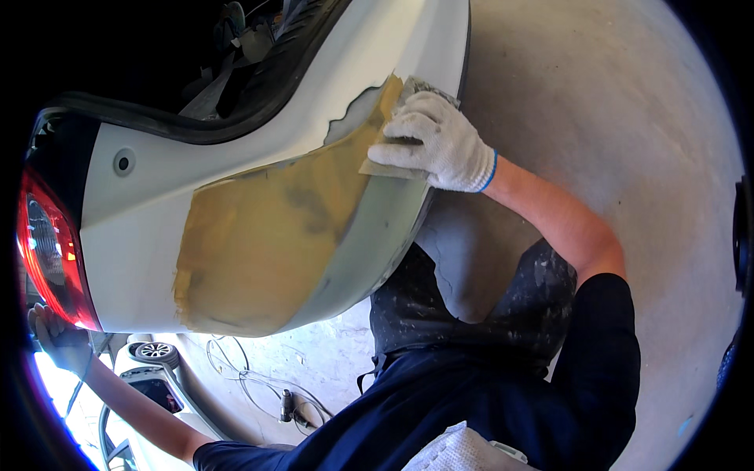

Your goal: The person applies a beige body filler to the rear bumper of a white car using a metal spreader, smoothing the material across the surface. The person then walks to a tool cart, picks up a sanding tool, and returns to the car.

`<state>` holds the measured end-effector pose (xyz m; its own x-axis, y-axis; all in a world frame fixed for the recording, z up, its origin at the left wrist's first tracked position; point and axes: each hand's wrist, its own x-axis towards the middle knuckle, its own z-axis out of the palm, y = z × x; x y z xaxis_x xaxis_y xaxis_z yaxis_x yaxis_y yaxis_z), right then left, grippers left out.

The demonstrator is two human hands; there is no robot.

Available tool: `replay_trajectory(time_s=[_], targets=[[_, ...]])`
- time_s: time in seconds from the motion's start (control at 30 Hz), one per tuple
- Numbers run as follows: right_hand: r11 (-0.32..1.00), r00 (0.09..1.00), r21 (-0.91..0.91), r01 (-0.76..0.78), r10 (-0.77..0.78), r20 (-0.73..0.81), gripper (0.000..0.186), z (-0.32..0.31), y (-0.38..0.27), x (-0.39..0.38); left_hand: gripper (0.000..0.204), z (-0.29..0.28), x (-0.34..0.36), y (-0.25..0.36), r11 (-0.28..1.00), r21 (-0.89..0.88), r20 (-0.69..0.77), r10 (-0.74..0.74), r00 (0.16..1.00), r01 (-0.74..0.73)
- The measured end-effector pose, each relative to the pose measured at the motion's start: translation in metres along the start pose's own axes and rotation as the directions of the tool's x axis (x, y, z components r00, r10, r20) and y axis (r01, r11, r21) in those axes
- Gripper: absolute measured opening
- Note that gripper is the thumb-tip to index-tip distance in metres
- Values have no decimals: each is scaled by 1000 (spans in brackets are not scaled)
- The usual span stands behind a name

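Observation:
My right hand [436, 141], in a white knit glove with a blue cuff, grips a thin flat filler spreader [424, 85]. Its grey edges stick out above and below my fingers. The plate lies against the upper right end of a yellow-brown filler patch [259, 243] on a white car's rear corner panel [133, 267]. Dull grey-green surface [345, 251] borders the patch, and a bare grey area runs along its upper edge. At the far left my gloved left hand [63, 337] rests by the lower end of the red tail light [51, 251], fingers apart, partly in shadow.
The car's open rear with a dark rubber seal [212, 133] is at upper left. Below the panel, a hose [259, 381] with a tool [287, 404] lies on the concrete floor [597, 118]. Another white car [157, 408] stands beyond my left forearm. My knees are close under the panel.

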<state>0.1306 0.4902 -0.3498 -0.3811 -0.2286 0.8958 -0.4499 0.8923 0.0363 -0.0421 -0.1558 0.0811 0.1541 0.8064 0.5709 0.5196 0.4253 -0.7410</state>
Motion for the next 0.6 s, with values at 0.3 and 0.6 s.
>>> replay_trajectory(time_s=[0.3, 0.6], targets=[[999, 993, -6, 45, -44, 110, 37, -24, 27, 22, 34, -5, -31, -22, 943, -220, 0, -255, 967, 249], [1000, 996, 9, -11, 10, 89, 41, -16, 23, 6, 40, -6, -39, -27, 936, -156, 0, -320, 947, 316]])
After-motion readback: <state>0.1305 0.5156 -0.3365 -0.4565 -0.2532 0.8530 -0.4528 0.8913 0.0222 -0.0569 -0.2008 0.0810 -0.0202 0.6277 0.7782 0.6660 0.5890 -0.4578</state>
